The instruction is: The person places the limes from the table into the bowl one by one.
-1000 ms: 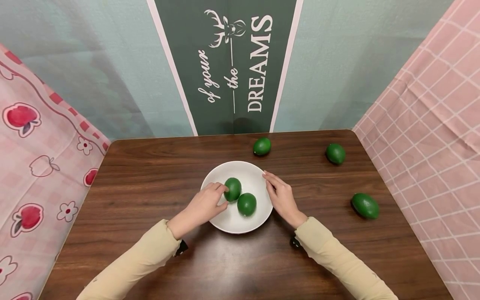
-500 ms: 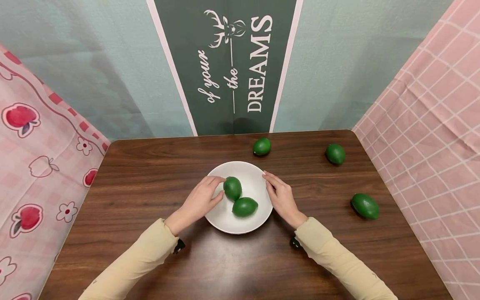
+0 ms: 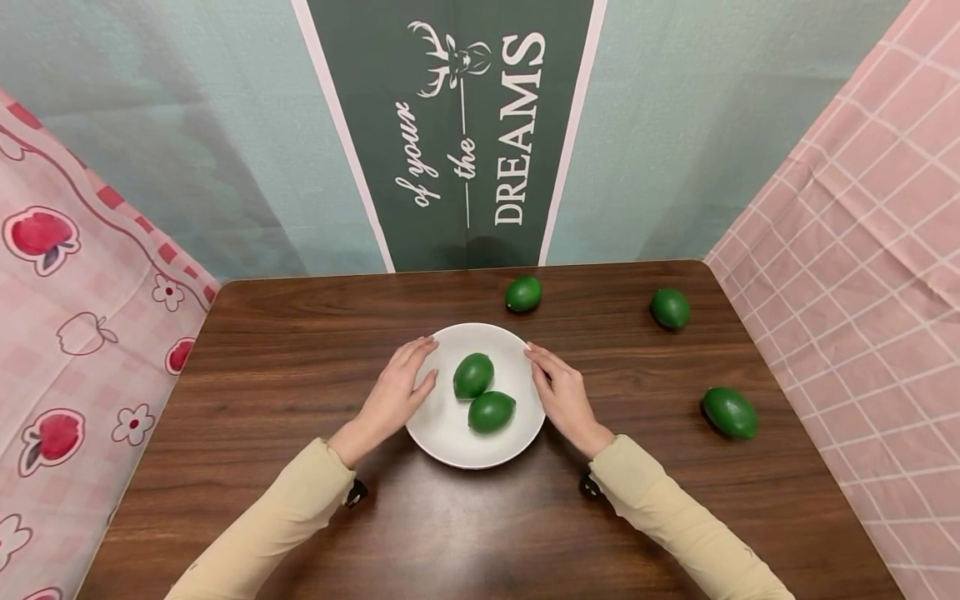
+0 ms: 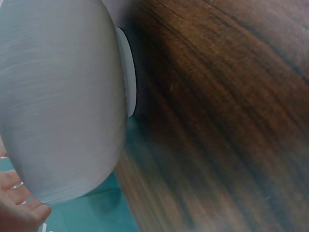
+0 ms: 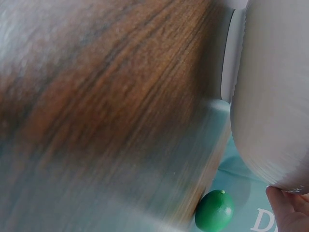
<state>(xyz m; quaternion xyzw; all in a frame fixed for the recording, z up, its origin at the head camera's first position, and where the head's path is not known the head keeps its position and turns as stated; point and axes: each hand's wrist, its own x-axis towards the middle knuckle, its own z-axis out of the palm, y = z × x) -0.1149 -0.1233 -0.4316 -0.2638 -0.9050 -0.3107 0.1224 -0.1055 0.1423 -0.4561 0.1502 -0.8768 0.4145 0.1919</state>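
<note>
A white bowl (image 3: 450,442) sits on the table between both hands, holding two green limes, the upper lime (image 3: 473,376) and the lower lime (image 3: 491,412), which lie against each other. My left hand (image 3: 386,400) is at the bowl's left rim, fingers extended along it and thumb over the inside. On the opposite side my right hand (image 3: 566,400) rests its extended fingers at the rim. The wrist views show the bowl's outer wall (image 4: 63,96) and its foot (image 5: 231,63), with fingertips (image 5: 275,195) at the rim; much of each hand is out of frame there.
Beyond the bowl lies a lime (image 3: 523,294) near the wooden table's (image 3: 300,333) back edge. Two more limes are on the right, a back lime (image 3: 670,308) and a front lime (image 3: 730,412). Fabric hangs behind the table (image 3: 645,125) and along both sides.
My left hand has let go of the upper lime and moved back left to the bowl's rim. Both limes in the bowl have rolled and turned slightly. The right hand stays still.
</note>
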